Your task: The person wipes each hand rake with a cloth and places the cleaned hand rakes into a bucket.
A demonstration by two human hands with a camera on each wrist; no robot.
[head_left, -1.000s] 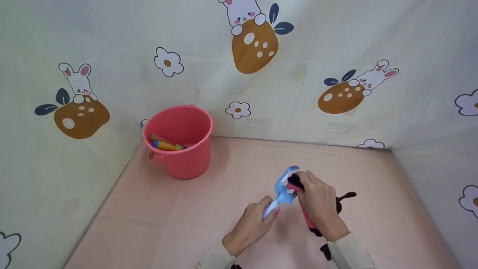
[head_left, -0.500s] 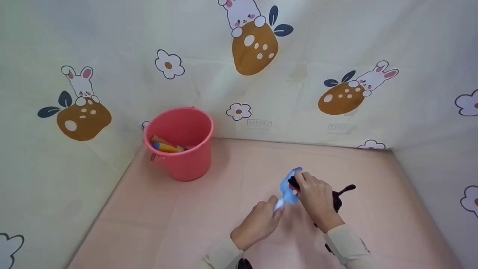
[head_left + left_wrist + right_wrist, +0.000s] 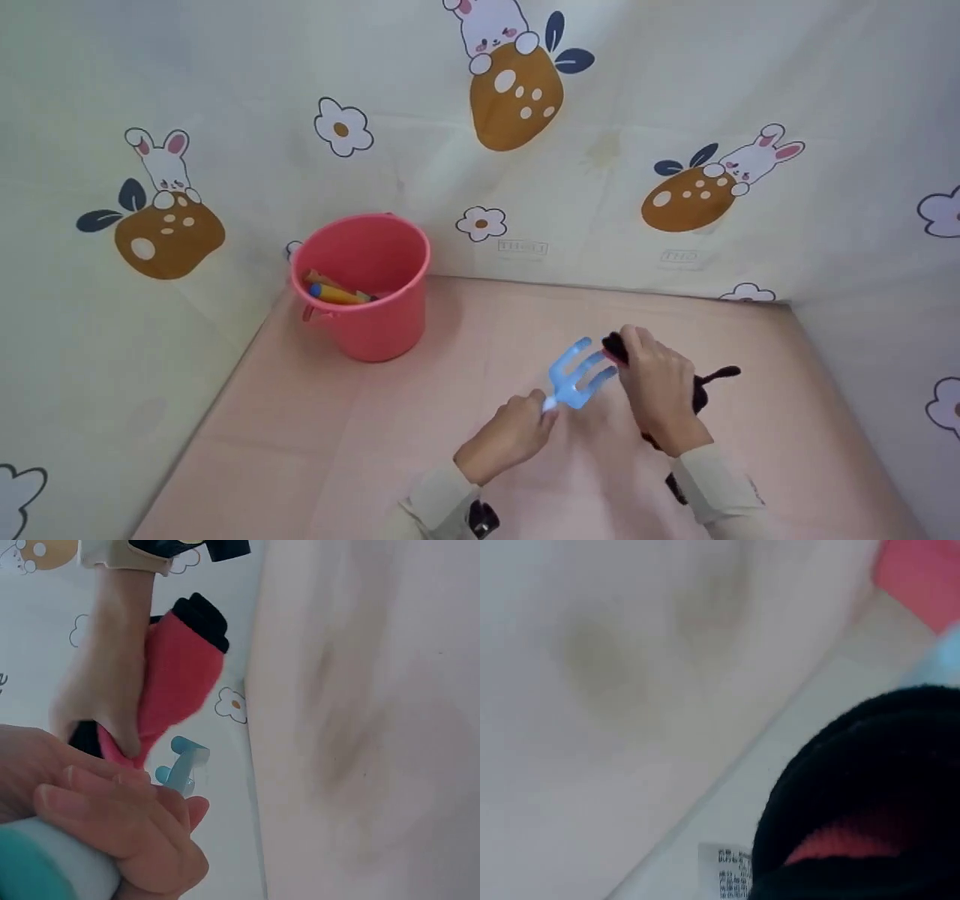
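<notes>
My left hand (image 3: 510,431) grips the pale handle of a small light-blue hand fork (image 3: 574,382), its three tines pointing up and right. In the left wrist view the teal handle end (image 3: 34,870) pokes out of the fist. My right hand (image 3: 660,386) pinches a pink-and-black fabric piece (image 3: 184,675). Its dark edge (image 3: 615,346) sits by the tine tips; whether they touch cannot be told. A black stalk (image 3: 721,373) sticks out on the far side. Close up, the right wrist view shows a black fabric rim (image 3: 840,757) with pink inside; the fabric's kind stays unclear.
A pink bucket (image 3: 382,322) stands at the back left, holding a yellow stick-like thing with a blue end (image 3: 334,294) and other pieces. Printed cloth walls (image 3: 420,165) enclose the pinkish surface (image 3: 375,435) at the back and sides. A white label (image 3: 733,870) shows beside the fabric.
The fabric, earlier overlapping the fork's tines, has moved right with my right hand, so all three tines now show. The fork has turned its face towards the head camera; both hands keep their hold.
</notes>
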